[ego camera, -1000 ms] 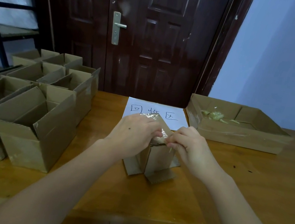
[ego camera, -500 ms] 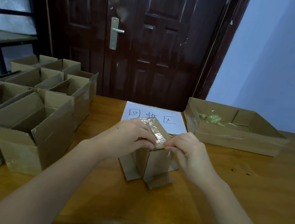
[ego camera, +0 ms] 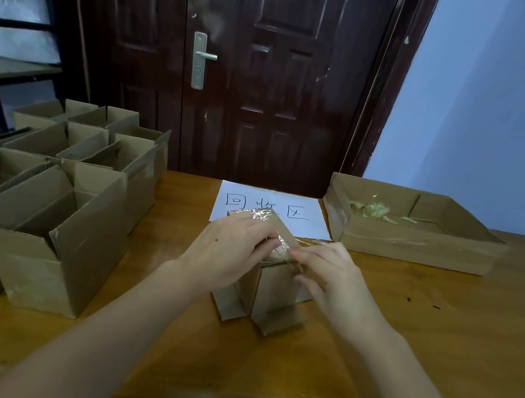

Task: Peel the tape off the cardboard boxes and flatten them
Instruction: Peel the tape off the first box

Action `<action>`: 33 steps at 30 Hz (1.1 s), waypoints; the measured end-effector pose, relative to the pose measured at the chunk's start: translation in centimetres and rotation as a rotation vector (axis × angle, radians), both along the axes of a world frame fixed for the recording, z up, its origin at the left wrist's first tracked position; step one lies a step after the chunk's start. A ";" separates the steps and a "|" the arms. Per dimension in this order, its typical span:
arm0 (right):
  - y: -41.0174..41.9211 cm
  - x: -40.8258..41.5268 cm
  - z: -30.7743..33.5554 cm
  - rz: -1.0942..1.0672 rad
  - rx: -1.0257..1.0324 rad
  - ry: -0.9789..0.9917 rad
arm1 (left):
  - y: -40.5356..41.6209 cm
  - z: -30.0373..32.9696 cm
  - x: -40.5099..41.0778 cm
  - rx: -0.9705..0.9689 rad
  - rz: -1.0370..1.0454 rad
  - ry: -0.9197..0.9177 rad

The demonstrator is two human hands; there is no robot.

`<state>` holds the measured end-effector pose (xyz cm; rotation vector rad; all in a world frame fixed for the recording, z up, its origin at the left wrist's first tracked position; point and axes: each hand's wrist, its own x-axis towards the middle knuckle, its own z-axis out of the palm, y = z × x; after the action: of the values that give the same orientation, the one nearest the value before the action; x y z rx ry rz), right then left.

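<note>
A small cardboard box (ego camera: 278, 285) stands upside down at the middle of the wooden table (ego camera: 440, 332), its flaps splayed on the tabletop. Clear tape (ego camera: 262, 214) runs across its top face. My left hand (ego camera: 228, 248) grips the box's top from the left, fingers curled over the near edge. My right hand (ego camera: 331, 276) pinches the tape's end at the top's near right corner. The fingertips of both hands almost meet there.
Several open cardboard boxes (ego camera: 43, 214) crowd the table's left side. A white paper sheet with writing (ego camera: 273, 206) lies behind the small box. At the back right stands a shallow cardboard tray (ego camera: 420, 242) holding crumpled tape (ego camera: 373, 210). A dark door (ego camera: 257, 76) is behind the table.
The view has tilted up a little. Both hands stay on the box's top, and my right hand's fingertips have shifted slightly along the tape's edge.
</note>
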<state>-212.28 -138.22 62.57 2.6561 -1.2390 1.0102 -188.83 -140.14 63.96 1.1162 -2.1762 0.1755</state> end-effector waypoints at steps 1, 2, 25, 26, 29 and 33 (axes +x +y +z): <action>0.0 0.0 0.1 0.003 -0.020 0.000 | 0.0 0.0 0.0 -0.007 0.003 -0.003; 0.0 0.1 0.3 0.009 -0.039 0.002 | 0.0 0.0 0.0 -0.012 0.001 -0.003; -0.8 2.3 1.8 -0.007 0.148 -0.096 | 0.6 -2.6 0.7 -0.008 -0.096 0.226; -0.7 2.5 1.8 -0.015 0.108 -0.056 | 0.8 -2.9 0.7 0.022 -0.061 0.274; -0.7 2.8 1.9 -0.013 0.041 0.019 | 1.1 -3.3 0.4 0.119 -0.026 0.380; -1.3 2.4 2.0 0.030 0.109 -0.004 | 0.9 -3.3 -0.2 0.138 0.013 0.341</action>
<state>-209.85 -139.49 64.58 2.7630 -1.2946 0.9798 -189.06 -139.20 60.67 1.1434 -1.8981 -0.1531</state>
